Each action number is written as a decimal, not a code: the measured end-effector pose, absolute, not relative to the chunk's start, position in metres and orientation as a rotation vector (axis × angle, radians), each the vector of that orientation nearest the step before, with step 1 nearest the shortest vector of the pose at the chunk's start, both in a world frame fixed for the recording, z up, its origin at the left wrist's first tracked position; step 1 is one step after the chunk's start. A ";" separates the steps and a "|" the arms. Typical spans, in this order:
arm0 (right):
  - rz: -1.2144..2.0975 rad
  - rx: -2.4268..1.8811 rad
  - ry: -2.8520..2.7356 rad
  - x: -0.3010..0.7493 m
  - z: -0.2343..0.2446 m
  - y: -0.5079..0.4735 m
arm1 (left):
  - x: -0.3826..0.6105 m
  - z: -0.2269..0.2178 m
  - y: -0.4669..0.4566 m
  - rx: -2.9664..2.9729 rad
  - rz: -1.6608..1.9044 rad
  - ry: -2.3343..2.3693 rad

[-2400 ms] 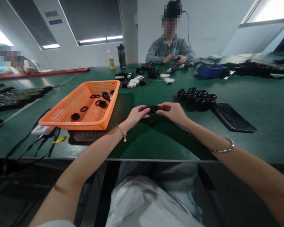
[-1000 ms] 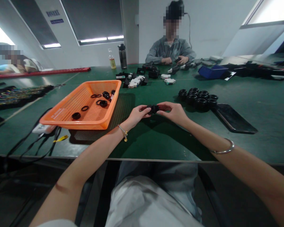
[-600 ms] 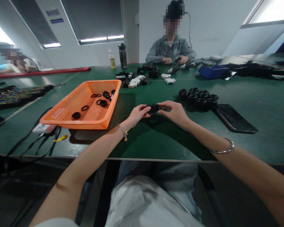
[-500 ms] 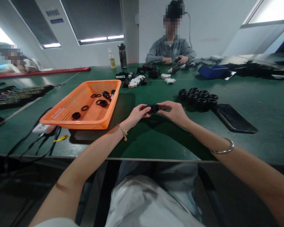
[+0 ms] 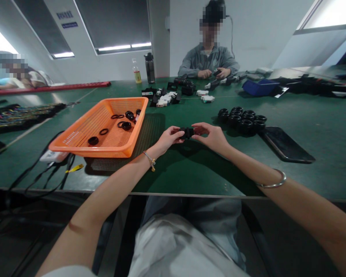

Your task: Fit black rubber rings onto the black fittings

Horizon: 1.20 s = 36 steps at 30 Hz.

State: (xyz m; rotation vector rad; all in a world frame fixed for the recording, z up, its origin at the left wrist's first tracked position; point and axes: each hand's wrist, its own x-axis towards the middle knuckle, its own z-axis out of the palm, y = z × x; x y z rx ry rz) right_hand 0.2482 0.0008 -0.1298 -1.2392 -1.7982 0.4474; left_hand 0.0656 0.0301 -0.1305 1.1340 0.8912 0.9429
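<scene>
My left hand (image 5: 168, 139) grips a small black cylindrical part (image 5: 186, 133) between thumb and fingers, just above the table in front of me. My right hand (image 5: 212, 136) curls its thumb and fingers about the right end of the same part; the exact contact is hard to make out. Right of my hands stands a cluster of shiny black ring-shaped parts (image 5: 245, 122). On my left, an orange perforated basket (image 5: 59, 147) holds several loose black rings and round pieces, among them a short black round part (image 5: 93, 141).
A dark phone (image 5: 286, 144) lies beside the black cluster. Cables (image 5: 40, 175) and a white power strip (image 5: 53, 156) sit left of the basket. White and black pieces (image 5: 164, 99), a bottle (image 5: 137, 75) and a blue bin (image 5: 259, 87) are farther back. A co-worker (image 5: 209, 63) sits opposite.
The fingers of my right hand have shifted slightly around the right end of the black part. My left hand keeps its hold in nearly the same place.
</scene>
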 end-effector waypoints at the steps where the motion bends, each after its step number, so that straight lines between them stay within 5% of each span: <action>1: 0.458 -1.230 -1.795 0.248 -0.130 0.001 | 0.066 -0.131 0.030 1.131 0.943 0.891; 36: 0.446 -1.263 -1.855 0.252 -0.132 0.002 | 0.065 -0.136 0.033 1.196 0.973 0.885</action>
